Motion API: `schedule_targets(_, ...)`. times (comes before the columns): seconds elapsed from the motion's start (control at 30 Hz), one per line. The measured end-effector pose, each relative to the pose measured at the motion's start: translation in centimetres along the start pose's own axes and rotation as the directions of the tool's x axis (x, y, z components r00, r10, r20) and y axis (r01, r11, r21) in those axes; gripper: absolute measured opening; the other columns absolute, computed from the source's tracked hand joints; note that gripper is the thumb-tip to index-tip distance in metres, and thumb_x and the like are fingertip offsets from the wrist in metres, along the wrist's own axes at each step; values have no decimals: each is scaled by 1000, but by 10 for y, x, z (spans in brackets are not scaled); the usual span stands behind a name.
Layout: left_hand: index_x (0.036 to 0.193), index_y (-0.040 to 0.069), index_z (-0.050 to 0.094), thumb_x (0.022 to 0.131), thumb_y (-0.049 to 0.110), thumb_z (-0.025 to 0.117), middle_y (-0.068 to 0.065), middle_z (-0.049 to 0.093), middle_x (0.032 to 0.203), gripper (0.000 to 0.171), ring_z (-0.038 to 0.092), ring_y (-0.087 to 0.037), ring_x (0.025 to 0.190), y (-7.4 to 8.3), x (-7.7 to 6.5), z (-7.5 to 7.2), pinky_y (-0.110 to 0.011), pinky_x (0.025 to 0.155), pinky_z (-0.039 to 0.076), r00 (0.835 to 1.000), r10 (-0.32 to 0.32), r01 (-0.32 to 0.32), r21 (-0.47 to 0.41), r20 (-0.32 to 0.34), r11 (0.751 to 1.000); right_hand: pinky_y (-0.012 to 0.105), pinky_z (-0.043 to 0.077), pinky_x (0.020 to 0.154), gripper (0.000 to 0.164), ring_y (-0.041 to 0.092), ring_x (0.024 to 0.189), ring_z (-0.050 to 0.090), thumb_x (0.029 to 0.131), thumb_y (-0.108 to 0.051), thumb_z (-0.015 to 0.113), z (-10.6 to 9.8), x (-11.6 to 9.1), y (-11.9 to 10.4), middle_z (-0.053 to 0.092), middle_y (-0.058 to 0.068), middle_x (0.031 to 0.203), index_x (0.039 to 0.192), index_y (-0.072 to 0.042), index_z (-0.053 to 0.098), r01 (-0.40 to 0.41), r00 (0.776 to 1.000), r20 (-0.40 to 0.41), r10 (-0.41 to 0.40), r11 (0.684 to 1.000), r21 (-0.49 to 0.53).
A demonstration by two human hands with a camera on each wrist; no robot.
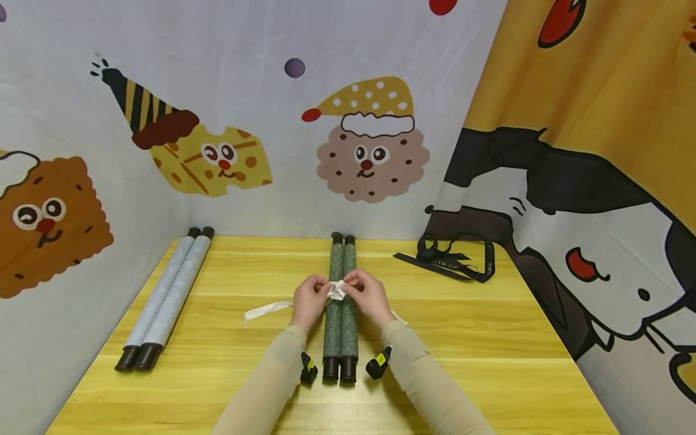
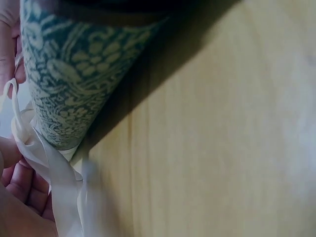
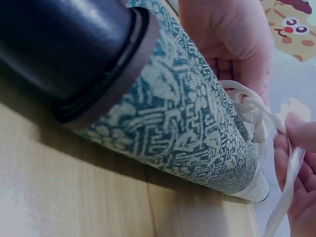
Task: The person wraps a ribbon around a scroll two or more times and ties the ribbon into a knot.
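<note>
at the centre of the head view, a white ribbon [image 1: 336, 292] is pinched between the closed fingers of the left hand [image 1: 309, 300] and the right hand [image 1: 370, 296], above two green patterned rolls [image 1: 349, 332] laid on the surface [image 1: 462, 326]. pale grey rolls [image 1: 176, 293] are seen at left.

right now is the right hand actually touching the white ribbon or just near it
Touching: the right wrist view shows the right hand pinching the white ribbon between thumb and fingers.
</note>
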State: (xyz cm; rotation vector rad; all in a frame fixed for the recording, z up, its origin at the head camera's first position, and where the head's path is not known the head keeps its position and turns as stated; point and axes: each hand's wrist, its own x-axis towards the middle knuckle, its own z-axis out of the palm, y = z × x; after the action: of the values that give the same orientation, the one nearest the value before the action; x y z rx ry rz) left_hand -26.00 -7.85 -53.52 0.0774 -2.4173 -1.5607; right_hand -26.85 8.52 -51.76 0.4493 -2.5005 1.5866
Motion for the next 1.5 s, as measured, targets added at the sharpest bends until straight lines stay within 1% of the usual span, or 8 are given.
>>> schedule_targets(0.33, 87, 6, 69, 91, 11, 72, -4, 64, 77, 7, 58, -18, 71, 2, -2, 1, -33, 66, 48, 999, 13, -13, 2, -49, 1000, 32, 53, 72, 5, 13, 78, 63, 90, -13, 74, 1, 4, -3, 69, -3, 84, 89, -9, 72, 41, 999, 12, -39, 971, -236)
schedule_targets(0.63, 88, 6, 69, 91, 11, 73, -4, 65, 77, 7, 58, -18, 71, 2, -4, 2, -32, 66, 48, 999, 11, -12, -4, -50, 1000, 31, 50, 66, 7, 13, 72, 59, 91, -14, 73, 6, 5, -6, 64, -3, 81, 86, -16, 69, 102, 995, 68, -79, 876, -471)
schedule_targets(0.73, 88, 6, 69, 91, 10, 73, -3, 65, 77, 6, 58, -18, 70, 1, -5, 2, -32, 63, 48, 998, 35, -35, 1, -44, 999, 29, 49, 64, 9, 12, 69, 57, 90, -13, 75, 7, 6, -8, 62, -3, 78, 84, -15, 68, 133, 991, 95, -98, 848, -513)
schedule_targets(0.83, 87, 7, 69, 91, 10, 73, -3, 65, 76, 6, 58, -19, 69, 1, -6, 3, -33, 62, 48, 995, 87, -85, 27, -45, 996, 28, 47, 61, 12, 12, 66, 54, 89, -13, 76, 7, 6, -10, 60, -3, 75, 81, -14, 67, 158, 986, 122, -110, 833, -530)
schedule_targets(1.07, 87, 10, 71, 91, 12, 73, -4, 67, 82, 5, 61, -24, 81, 4, -8, 3, -41, 72, 50, 969, 247, -242, 155, -12, 958, 28, 46, 59, 13, 12, 64, 52, 90, -12, 75, 7, 7, -9, 59, -3, 74, 81, -13, 65, 140, 988, 134, -83, 850, -507)
schedule_targets(1.27, 88, 8, 73, 90, 12, 74, -4, 70, 85, 5, 62, -25, 84, 5, -9, 2, -42, 77, 51, 938, 344, -343, 206, 30, 917, 28, 47, 58, 14, 11, 65, 56, 90, -11, 74, 8, 8, -6, 62, -3, 78, 90, -14, 60, 96, 993, 106, -54, 892, -441)
schedule_targets(1.37, 90, 8, 75, 90, 12, 73, -4, 71, 87, 5, 63, -26, 88, 6, -10, 1, -43, 80, 51, 929, 364, -370, 206, 68, 906, 28, 46, 55, 13, 10, 61, 55, 92, -9, 71, 7, 7, -6, 61, -3, 78, 100, -12, 61, 93, 992, 114, -50, 908, -409)
schedule_targets(1.5, 91, 10, 76, 92, 14, 72, -2, 71, 87, 6, 62, -24, 89, 7, -9, 0, -42, 81, 51, 930, 351, -366, 193, 112, 910, 29, 46, 57, 9, 11, 63, 54, 92, -8, 70, 6, 7, -5, 62, -2, 78, 99, -11, 65, 126, 989, 128, -78, 896, -426)
